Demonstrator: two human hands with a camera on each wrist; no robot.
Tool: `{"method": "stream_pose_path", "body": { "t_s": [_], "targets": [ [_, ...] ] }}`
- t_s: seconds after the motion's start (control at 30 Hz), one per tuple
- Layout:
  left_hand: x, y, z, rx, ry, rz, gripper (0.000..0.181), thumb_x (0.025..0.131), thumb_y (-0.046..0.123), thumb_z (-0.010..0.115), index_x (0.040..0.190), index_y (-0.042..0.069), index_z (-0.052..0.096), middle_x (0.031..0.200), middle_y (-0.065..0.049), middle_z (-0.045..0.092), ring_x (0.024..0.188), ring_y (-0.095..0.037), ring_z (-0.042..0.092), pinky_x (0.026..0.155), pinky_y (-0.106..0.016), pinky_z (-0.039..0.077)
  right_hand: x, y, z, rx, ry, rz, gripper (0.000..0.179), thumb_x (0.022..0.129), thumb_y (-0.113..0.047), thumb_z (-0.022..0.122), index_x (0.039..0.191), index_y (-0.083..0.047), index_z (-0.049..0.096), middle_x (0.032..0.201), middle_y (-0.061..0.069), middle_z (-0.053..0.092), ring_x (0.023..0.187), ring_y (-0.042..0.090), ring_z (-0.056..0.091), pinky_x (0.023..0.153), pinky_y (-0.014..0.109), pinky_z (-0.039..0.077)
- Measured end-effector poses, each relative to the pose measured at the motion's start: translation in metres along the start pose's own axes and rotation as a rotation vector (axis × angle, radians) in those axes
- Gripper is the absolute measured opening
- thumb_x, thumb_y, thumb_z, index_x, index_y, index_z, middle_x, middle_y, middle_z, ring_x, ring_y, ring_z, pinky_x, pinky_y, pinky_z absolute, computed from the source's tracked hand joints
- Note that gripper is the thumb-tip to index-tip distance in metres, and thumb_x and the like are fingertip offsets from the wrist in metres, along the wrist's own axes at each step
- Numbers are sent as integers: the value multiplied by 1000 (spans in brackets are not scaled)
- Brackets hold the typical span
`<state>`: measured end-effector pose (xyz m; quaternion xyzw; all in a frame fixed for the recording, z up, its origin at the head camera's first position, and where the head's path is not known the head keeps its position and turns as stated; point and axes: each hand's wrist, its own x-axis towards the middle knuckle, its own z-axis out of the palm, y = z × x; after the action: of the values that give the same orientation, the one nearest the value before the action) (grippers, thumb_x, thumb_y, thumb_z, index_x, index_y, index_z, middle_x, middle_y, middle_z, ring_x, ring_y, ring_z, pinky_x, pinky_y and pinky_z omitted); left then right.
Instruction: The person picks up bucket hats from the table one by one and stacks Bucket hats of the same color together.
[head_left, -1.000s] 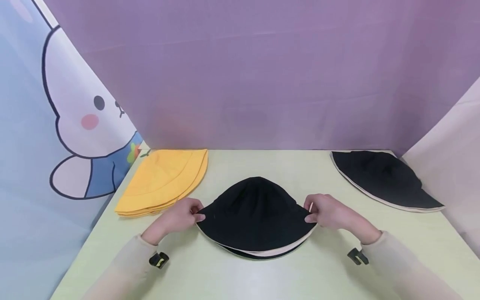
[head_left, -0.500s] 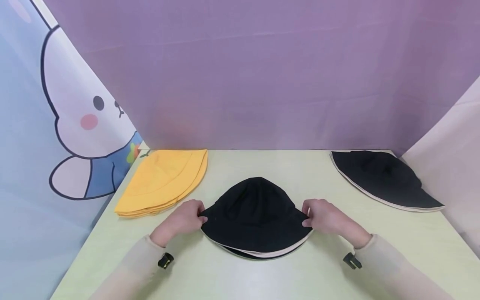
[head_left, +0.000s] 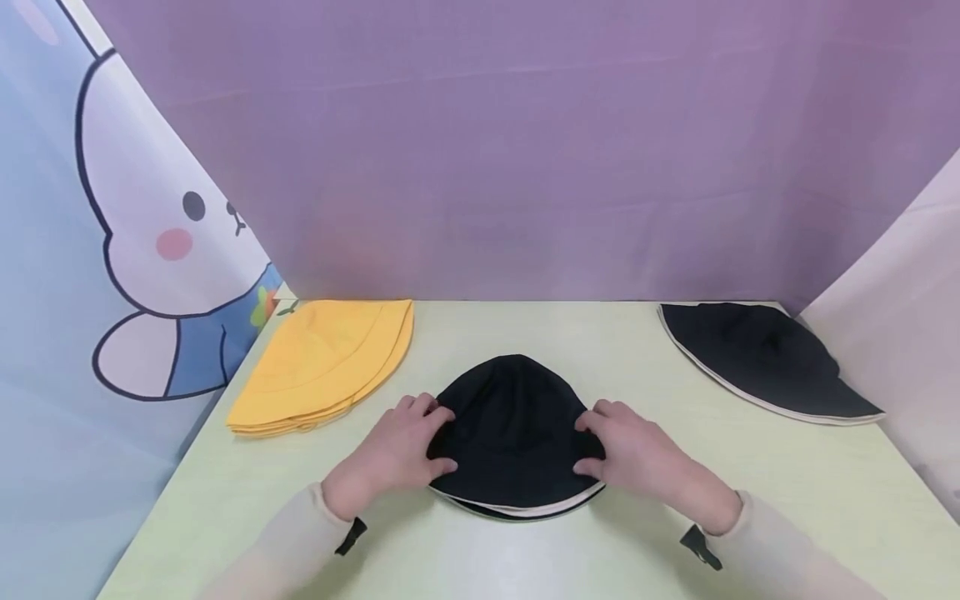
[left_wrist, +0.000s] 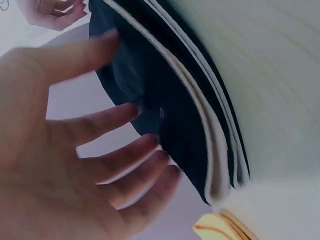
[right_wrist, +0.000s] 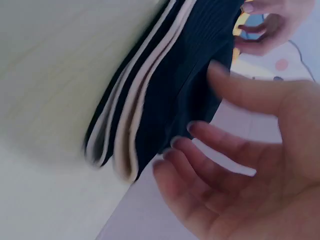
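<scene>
A black bucket hat [head_left: 513, 442] with a cream-edged brim lies in the middle of the table, crown pointing away. More than one brim layer shows along its lower edge in both wrist views. My left hand [head_left: 401, 450] is at the hat's left side, thumb and fingers spread apart over the cloth. Mirroring it, my right hand [head_left: 633, 450] is at the right side, its fingers likewise spread. In the left wrist view the fingers [left_wrist: 145, 150] lie against or just off the hat; contact is hard to tell. Neither hand pinches the brim.
Several stacked yellow hats [head_left: 322, 367] lie at the back left of the pale green table [head_left: 517, 567]. Another black hat [head_left: 765, 358], folded flat, rests at the back right. A purple cloth [head_left: 510, 150] hangs behind, with a rabbit-print cloth [head_left: 135, 275] on the left.
Both hands have let go of the brim's side corners and moved inward over the hat, fingers spreading. The hat's visible outline is narrower between them. The other hats have not moved.
</scene>
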<state>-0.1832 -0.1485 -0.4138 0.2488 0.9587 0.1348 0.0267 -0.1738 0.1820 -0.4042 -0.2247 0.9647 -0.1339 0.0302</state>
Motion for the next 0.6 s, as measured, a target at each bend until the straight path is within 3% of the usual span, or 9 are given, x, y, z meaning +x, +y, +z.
{"method": "stream_pose_path", "body": {
  "t_s": [0.17,0.4,0.6],
  "targets": [
    [3,5,5,54,-76,-36,59,84,41,82,130,8,65,125,-13,54,116,-33,47,91,-48,45,0,-6,8,-33,-84,27,49,75,-33,90,111,-9,67,102,1,56,96,23,55,68,39,50],
    [13,9,12,105,-97,-31,59,87,44,79,131,9,63,129,-13,52,116,-35,46,91,-48,45,5,3,9,-40,-74,23,48,74,-27,91,110,-9,65,99,0,54,93,23,54,66,36,48],
    [26,21,18,153,-116,-29,59,89,48,76,132,10,62,131,-12,51,115,-35,47,89,-47,47,5,17,5,-36,-86,53,49,74,-24,91,111,-10,64,100,0,53,93,22,53,68,36,48]
  ]
}}
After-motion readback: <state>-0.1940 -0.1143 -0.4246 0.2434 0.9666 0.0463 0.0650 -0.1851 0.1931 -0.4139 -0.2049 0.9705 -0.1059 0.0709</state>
